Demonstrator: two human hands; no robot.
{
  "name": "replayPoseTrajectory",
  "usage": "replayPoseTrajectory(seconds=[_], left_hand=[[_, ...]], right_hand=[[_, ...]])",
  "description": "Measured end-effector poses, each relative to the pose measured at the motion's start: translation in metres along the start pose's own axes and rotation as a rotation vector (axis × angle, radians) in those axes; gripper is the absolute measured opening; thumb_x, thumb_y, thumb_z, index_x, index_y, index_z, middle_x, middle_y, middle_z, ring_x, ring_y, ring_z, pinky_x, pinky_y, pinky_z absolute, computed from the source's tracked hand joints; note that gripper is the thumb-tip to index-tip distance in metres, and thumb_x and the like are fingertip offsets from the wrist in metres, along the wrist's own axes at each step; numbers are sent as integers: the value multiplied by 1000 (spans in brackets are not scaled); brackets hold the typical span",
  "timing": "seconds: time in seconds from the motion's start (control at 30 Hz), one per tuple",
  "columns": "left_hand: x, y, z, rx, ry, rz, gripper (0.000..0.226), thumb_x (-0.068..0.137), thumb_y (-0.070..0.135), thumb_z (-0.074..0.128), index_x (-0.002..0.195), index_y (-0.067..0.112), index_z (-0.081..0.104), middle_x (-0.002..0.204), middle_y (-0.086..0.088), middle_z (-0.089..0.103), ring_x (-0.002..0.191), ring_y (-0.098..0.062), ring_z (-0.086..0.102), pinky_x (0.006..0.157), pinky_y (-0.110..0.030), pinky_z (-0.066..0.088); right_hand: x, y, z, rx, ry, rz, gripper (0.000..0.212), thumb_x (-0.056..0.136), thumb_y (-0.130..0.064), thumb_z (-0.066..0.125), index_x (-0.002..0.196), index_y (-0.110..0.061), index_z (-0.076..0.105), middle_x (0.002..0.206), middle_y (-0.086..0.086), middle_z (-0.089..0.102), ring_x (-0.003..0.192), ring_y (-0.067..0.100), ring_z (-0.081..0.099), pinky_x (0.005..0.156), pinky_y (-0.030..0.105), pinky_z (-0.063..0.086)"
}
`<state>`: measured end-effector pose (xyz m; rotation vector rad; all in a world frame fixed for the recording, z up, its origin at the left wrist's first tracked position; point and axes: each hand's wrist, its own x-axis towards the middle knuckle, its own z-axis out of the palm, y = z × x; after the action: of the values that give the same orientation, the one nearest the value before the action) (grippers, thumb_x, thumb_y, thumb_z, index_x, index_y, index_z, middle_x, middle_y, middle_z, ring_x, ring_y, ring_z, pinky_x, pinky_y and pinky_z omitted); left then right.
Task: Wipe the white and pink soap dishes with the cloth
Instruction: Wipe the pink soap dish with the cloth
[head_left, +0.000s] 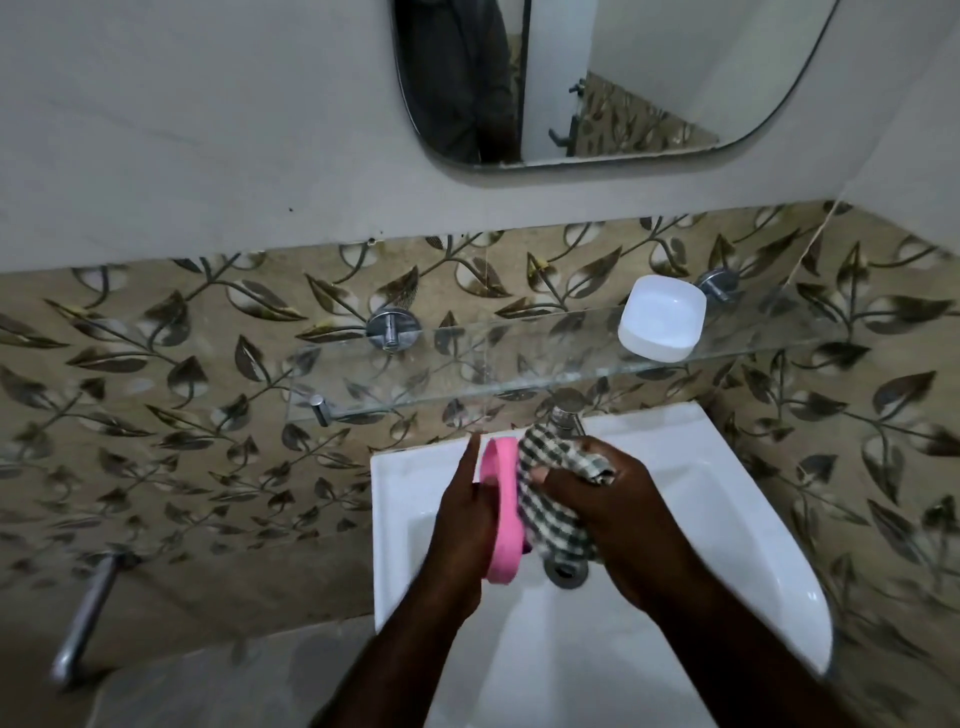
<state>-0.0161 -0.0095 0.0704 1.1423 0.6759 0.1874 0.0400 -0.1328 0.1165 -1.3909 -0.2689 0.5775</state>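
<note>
My left hand (467, 512) holds the pink soap dish (503, 509) on its edge above the white sink (727, 519). My right hand (618, 525) grips a green-and-white checked cloth (550, 499) and presses it against the dish's inner face. The white soap dish (661, 318) sits upright on the right part of the glass shelf (467, 364), apart from both hands.
A chrome tap (566, 410) stands behind the cloth, and the drain (566, 571) shows below my hands. A mirror (597, 78) hangs on the wall above. A metal pipe (85, 618) juts out at the lower left. Leaf-patterned tiles cover the wall.
</note>
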Motion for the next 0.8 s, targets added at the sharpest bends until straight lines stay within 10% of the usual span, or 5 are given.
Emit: replayPoseTrajectory(seconds=[0.13,0.27,0.47,0.63,0.8], left_hand=[[-3,-2,-8,-289,-142,-169,38,94,36,52,99,6,76,105,-23,72,89,-32,73,71,-37,59],[-8,1,-19,-562,-415,-310,78,85,67,49,128,4,63,130,-23,62,113,-37,64,95,-45,51],[-1,-4,-32,-438,-477,-326,55,95,51,46,119,7,69,118,-18,69,105,-31,67,92,-42,53],[4,-14,-46,-547,-439,-279,66,81,53,60,126,5,63,118,-23,63,104,-38,60,115,-58,25],[1,-13,-33,-532,-413,-270,62,86,57,51,117,7,70,113,-20,70,97,-35,69,97,-52,49]], right_hand=[[-5,9,10,-6,33,40,20,73,-12,79,92,-14,72,86,22,73,75,36,71,71,54,59],[-4,10,14,-114,50,-27,13,81,-6,75,90,-15,71,84,17,74,79,36,72,74,52,60],[-1,10,16,-189,-26,0,15,78,-2,75,89,-11,71,83,18,74,74,30,71,74,53,58],[8,-13,1,-4,89,-17,17,83,8,64,87,-7,70,74,18,72,60,31,70,54,38,57],[11,-23,2,-654,49,-226,6,71,-8,71,74,-11,68,66,9,69,63,29,67,63,45,56]])
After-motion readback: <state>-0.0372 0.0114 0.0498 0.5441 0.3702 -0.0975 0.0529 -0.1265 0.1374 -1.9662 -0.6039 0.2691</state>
